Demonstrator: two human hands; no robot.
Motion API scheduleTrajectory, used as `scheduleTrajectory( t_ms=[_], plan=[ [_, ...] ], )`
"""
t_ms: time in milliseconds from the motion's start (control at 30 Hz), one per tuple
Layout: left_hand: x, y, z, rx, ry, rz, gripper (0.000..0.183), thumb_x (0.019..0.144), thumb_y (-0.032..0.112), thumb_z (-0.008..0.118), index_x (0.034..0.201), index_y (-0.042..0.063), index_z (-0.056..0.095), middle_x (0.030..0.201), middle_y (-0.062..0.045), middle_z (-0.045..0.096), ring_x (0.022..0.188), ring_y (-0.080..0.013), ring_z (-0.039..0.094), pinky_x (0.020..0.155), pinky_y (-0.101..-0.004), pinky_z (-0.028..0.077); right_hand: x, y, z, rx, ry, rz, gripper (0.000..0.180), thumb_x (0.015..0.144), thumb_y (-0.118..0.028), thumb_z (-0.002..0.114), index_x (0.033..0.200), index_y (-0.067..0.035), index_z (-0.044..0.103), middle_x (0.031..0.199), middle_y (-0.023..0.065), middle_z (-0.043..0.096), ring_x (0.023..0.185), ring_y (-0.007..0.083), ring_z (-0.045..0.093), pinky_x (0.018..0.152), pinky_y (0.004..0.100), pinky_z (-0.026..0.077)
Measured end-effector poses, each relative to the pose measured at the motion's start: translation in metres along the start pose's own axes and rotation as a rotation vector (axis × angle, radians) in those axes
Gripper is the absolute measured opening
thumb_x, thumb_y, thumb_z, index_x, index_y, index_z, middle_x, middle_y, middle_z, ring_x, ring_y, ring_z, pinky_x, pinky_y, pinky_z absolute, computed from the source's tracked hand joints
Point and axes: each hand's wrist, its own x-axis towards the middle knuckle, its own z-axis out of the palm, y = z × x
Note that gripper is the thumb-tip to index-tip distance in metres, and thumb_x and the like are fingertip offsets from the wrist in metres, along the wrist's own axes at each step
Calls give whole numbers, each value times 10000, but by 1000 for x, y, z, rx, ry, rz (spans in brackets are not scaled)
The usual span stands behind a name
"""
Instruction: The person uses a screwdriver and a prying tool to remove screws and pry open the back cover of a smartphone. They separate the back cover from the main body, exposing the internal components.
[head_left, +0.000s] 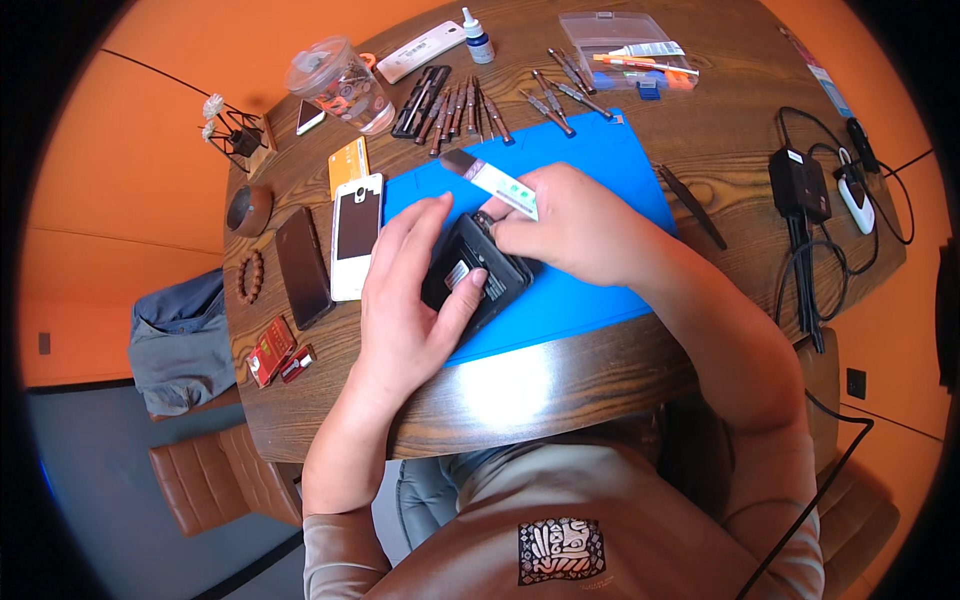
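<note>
Near the middle of the blue mat, my left hand grips an opened black smartphone by its lower left side, thumb across its inner face. My right hand is at the phone's top edge, fingers bent against a small part there that is mostly hidden. A flat strip with a dark end and a white printed section sticks out from between my right hand's fingers. Left of the mat lies a white phone with a dark back panel, beside a dark phone.
Several precision screwdrivers lie behind the mat, near a lidded plastic cup, a small blue bottle and an open clear case. Tweezers lie right of the mat; a black adapter with cables is farther right.
</note>
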Motion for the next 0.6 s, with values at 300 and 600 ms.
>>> scheduleTrajectory(
  t_ms=[300, 600],
  plan=[
    [-2, 15, 10, -229, -28, -104, 678, 791, 136, 892, 1399, -20, 635, 1382, -226, 634, 1257, -356, 662, 1056, -423, 542, 0, 0, -2, 26, 27, 70, 289, 934, -139, 726, 1152, 50, 734, 914, 58, 721, 816, 95, 634, 711, 277, 494],
    [-4, 8, 9, -513, -27, -218, 616, 862, 167, 836, 1427, 12, 646, 1422, -173, 623, 1321, -282, 602, 1123, -411, 469, -3, -11, 3, -12, 67, 66, 292, 928, -140, 717, 1134, 66, 722, 879, 67, 728, 788, 97, 626, 704, 288, 495]
  ],
)
